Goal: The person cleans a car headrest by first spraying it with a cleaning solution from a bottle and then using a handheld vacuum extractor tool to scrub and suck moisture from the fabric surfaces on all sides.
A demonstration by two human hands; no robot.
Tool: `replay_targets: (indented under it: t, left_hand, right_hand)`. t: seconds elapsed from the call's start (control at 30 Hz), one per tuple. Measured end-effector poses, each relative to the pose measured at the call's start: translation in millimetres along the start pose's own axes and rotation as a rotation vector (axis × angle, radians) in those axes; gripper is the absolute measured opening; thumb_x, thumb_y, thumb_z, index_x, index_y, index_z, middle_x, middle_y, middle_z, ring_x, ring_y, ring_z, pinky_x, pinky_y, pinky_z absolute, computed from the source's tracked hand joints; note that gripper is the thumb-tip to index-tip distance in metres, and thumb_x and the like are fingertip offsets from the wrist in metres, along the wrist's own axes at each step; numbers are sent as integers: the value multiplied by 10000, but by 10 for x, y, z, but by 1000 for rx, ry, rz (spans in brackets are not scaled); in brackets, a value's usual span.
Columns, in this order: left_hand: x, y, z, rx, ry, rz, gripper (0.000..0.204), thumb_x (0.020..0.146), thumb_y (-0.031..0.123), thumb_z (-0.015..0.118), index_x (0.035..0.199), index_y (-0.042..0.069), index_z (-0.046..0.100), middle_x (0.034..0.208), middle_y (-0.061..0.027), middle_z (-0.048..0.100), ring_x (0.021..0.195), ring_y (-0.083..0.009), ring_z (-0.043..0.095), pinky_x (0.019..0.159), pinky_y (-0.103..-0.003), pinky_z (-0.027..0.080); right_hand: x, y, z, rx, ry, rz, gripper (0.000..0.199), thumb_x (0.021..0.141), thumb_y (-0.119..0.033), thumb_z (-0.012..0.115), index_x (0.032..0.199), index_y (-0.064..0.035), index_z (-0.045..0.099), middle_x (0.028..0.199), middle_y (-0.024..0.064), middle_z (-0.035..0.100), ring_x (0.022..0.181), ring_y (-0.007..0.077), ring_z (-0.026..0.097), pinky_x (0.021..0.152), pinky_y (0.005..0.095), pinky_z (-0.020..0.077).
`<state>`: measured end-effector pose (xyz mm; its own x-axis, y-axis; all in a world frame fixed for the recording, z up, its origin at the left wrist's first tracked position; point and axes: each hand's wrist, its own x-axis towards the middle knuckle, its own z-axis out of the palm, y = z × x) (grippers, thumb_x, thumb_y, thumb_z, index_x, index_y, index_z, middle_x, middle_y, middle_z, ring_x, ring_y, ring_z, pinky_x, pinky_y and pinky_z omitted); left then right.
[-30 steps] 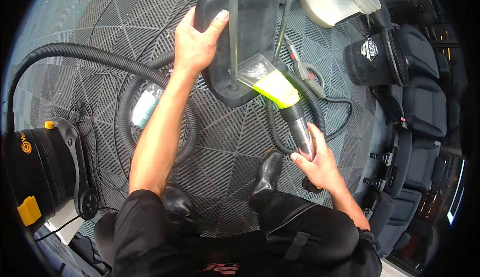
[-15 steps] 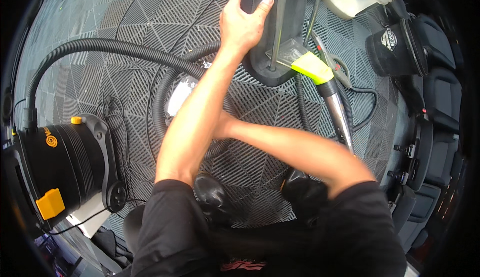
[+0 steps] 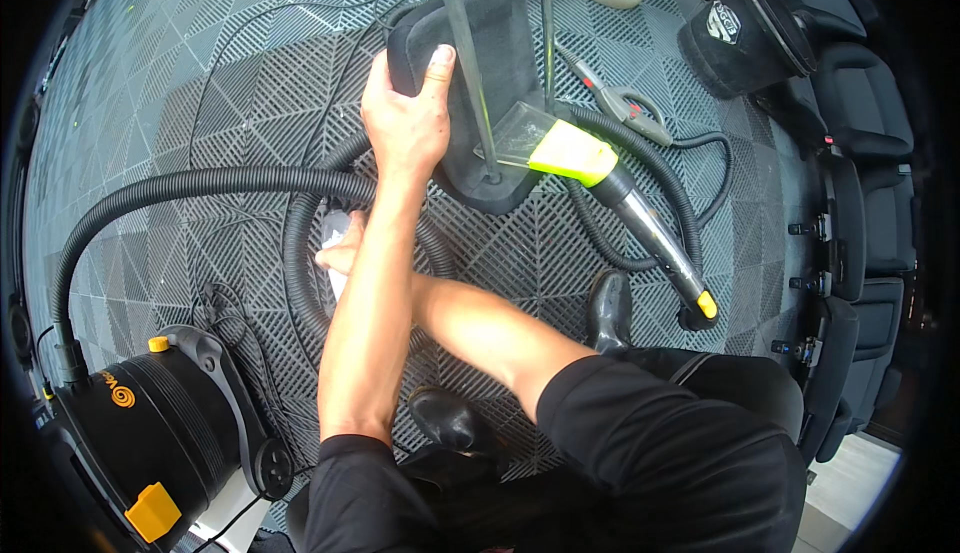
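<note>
Head view. We find the grey tiled floor (image 3: 500, 273) bounded on its right edge by dark seats (image 3: 865, 98), with a vacuum (image 3: 165, 423) toward its near left corner. Room for moving shows between the headrest (image 3: 508, 63) and the boots (image 3: 455, 421), and left of the hose (image 3: 300, 223), where cables cross.

The headrest is toward the floor's far edge. The left hand (image 3: 408, 118) pinches its left side, thumb in front, grip spread to its thickness. A lime nozzle (image 3: 575, 151) overlaps its near end; contact unconfirmed.

The right hand (image 3: 345, 245), crossed beneath the left forearm, touches a pale bottle (image 3: 338, 281) within the hose coil; partly hidden, its closure we cannot tell.
</note>
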<state>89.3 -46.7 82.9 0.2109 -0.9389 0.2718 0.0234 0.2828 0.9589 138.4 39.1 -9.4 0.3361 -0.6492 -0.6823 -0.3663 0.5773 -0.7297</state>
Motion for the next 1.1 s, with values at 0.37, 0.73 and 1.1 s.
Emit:
replay_targets:
  t: [0.37,0.73,1.1]
  left_hand:
    - [13,-88,-19,-8,-41,33,348,926,251,785,1119,-20,683,996,-82,740,890,-159,675,835,-305,535]
    - [254,-227,-65,15,-40,74,356,920,278,781,1078,-28,693,987,-107,753,894,-186,687,853,-328,533]
    - [302,-84,85,-32,-15,36,349,920,272,784,1078,-25,691,996,-97,752,898,-176,679,850,-326,533]
  right_hand:
    - [-592,487,-848,25,-799,182,718,794,-138,693,1455,5,449,1186,134,650,1006,196,648,889,352,543]
    - [-2241,930,-1499,-348,-336,-312,901,622,-200,847,1393,-5,424,1219,155,579,1162,281,591,1038,397,479]
    - [-1410,1513,-1146,-371,233,-875,573,793,-99,775,1269,-60,459,1336,195,525,1259,406,531,1056,494,446]
